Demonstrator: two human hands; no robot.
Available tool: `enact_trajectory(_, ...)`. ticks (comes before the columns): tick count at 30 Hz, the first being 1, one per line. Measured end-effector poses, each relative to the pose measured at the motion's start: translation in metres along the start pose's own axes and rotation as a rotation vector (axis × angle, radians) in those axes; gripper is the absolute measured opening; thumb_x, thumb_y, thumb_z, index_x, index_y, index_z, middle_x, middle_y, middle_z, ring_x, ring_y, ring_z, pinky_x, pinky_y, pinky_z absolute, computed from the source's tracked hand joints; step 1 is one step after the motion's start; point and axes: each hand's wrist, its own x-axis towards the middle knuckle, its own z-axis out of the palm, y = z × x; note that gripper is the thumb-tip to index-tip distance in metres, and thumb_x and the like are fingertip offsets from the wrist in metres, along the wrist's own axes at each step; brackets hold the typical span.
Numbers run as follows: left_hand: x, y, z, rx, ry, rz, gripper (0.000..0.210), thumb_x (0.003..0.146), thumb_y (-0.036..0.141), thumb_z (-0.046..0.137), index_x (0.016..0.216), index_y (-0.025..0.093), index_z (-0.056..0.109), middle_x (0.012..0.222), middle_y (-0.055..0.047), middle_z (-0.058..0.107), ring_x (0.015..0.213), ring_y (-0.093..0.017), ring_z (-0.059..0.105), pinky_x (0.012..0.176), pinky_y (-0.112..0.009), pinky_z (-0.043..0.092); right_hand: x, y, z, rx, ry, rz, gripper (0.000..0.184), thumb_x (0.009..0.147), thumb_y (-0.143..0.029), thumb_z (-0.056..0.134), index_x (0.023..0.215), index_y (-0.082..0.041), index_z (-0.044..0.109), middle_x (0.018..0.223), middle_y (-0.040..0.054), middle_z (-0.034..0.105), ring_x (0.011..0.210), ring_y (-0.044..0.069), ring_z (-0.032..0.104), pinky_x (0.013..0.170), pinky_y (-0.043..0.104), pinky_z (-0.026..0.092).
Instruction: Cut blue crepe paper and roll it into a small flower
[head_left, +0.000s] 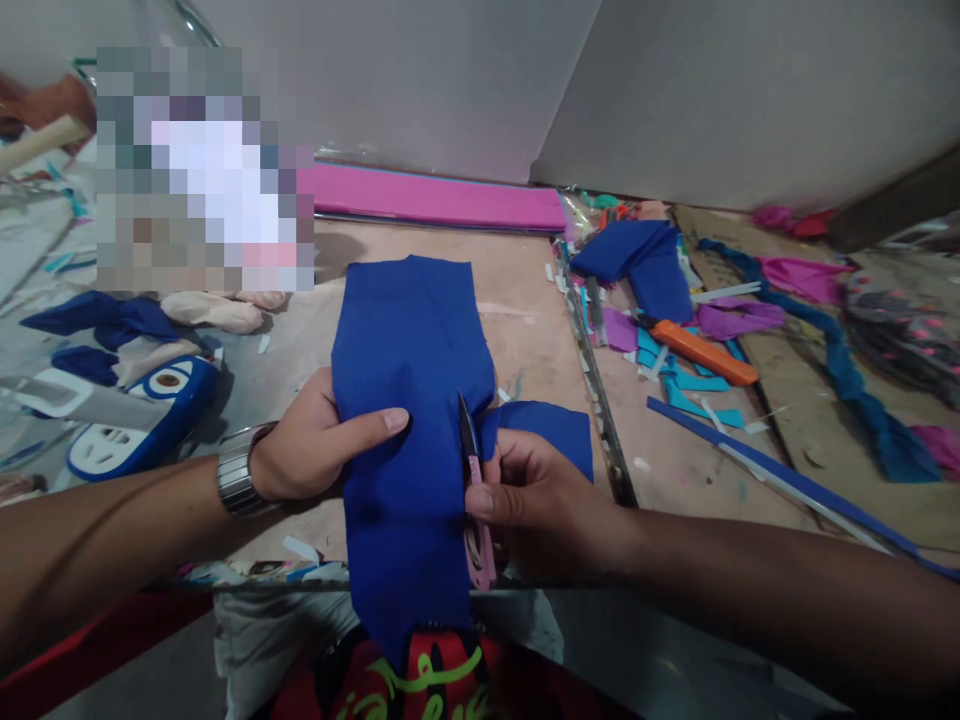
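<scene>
A long piece of blue fabric point(409, 400) hangs over the table's front edge, its lower tip above my lap. My left hand point(315, 435) grips its left side, thumb on top and fingers hidden underneath. In my right hand point(529, 485) are small scissors with pink handles point(478, 560). One dark blade lies over the fabric near its right edge; the other blade is not visible. To the right of the blades, a flap of the same blue material point(551, 425) extends past my right hand; whether it is still joined I cannot tell.
A blue-and-white device point(142, 420) sits at the left beside bundled cloth. Pink folded material point(442, 195) lies along the back. At the right are an orange cutter point(705, 352), folded blue cloth point(645, 260), a long blue strip point(780, 480) and scattered scraps.
</scene>
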Motion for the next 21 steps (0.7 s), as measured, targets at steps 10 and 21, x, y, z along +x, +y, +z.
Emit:
enact_trajectory(10, 0.0, 0.003, 0.002, -0.062, 0.007, -0.022, 0.033, 0.077, 0.033, 0.088, 0.103, 0.015, 0.078, 0.102, -0.011, 0.083, 0.086, -0.025, 0.079, 0.075, -0.033, 0.068, 0.001, -0.005, 0.003, 0.044, -0.02, -0.007, 0.05, 0.07, -0.039, 0.096, 0.071, -0.02, 0.049, 0.053, -0.0051, 0.066, 0.038, 0.007, 0.053, 0.038, 0.017, 0.037)
enact_trajectory(21, 0.004, 0.012, 0.005, -0.093, 0.149, -0.095, 0.036, 0.073, 0.031, 0.088, 0.104, 0.015, 0.078, 0.105, -0.012, 0.082, 0.089, -0.029, 0.079, 0.079, -0.037, 0.068, 0.004, -0.007, 0.005, -0.026, 0.08, -0.068, 0.05, 0.074, -0.048, 0.092, 0.073, -0.022, 0.049, 0.049, -0.0078, 0.06, 0.037, 0.008, 0.05, 0.037, 0.016, 0.033)
